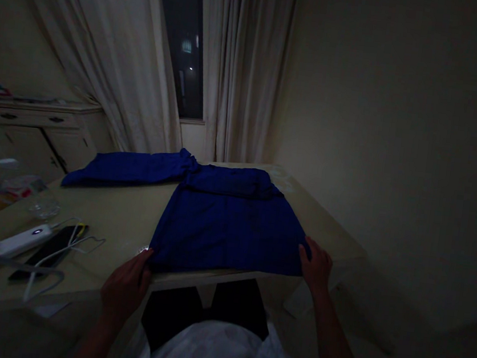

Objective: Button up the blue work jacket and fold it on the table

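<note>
A dark blue long-sleeved shirt [228, 229] lies on the table, its body spread toward me. At the far side, its upper part is folded over in a band, and one sleeve [136, 168] stretches out to the left. My left hand [126, 284] is closed at the near left corner of the hem, pinching the cloth between thumb and fingers. At the near right corner, my right hand [316, 265] grips the shirt's edge, thumb on top. The hem runs along the table's near edge between both hands.
On the left of the table [131, 213] lie a white power strip [2, 250], a dark phone [49, 252] with a white cable, and a clear plastic bottle [43, 207]. Curtains [250, 77] and a window are behind; a wall [398, 134] borders the right.
</note>
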`<control>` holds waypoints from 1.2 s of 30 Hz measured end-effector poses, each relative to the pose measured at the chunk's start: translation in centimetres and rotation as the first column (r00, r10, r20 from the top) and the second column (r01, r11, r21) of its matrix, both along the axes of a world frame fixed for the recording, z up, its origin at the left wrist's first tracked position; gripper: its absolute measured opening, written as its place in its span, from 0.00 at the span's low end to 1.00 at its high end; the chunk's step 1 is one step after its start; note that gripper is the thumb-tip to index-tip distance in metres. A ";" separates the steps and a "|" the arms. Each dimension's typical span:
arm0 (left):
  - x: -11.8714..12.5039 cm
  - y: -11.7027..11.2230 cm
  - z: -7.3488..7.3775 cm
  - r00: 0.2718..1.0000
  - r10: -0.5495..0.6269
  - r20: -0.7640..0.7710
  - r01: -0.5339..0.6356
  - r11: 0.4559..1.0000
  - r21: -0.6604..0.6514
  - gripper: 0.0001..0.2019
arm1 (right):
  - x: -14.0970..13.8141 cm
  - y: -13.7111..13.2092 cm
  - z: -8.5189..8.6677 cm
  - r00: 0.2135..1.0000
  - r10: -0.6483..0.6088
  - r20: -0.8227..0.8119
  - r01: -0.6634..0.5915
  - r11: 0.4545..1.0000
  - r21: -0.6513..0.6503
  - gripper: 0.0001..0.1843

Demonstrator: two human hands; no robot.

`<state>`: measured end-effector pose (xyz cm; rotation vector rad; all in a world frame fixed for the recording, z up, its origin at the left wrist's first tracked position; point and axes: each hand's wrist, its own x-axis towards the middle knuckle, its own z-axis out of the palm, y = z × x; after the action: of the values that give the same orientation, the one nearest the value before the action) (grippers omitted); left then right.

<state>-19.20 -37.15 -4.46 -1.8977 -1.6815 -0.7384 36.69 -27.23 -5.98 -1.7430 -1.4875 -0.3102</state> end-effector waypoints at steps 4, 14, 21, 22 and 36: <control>-0.1 0.0 -0.2 1.000 0.013 -0.012 -0.013 1.000 -0.006 0.20 | -0.1 0.0 0.0 1.000 0.001 0.002 -0.001 1.000 0.011 0.31; -0.4 0.1 -0.4 0.998 0.007 0.055 -0.004 0.998 -0.055 0.21 | -0.2 -0.1 0.1 1.000 -0.013 -0.003 0.013 1.000 -0.009 0.33; -0.1 0.0 -0.2 1.000 0.004 0.029 -0.003 0.999 -0.032 0.21 | -0.1 -0.1 0.1 1.000 -0.008 -0.002 0.008 1.000 -0.006 0.32; -0.1 0.0 -0.2 1.000 0.006 0.027 -0.005 1.000 -0.027 0.21 | -0.1 -0.1 0.1 1.000 -0.006 0.001 0.006 1.000 -0.005 0.32; -0.1 0.0 -0.1 0.999 0.000 0.038 0.002 0.999 -0.042 0.21 | -0.4 -0.2 0.4 1.000 -0.017 -0.024 0.017 1.000 -0.005 0.31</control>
<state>-19.30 -37.15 -4.61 -1.9248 -1.7324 -0.7492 36.27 -27.42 -5.54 -1.7582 -1.4584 -0.2937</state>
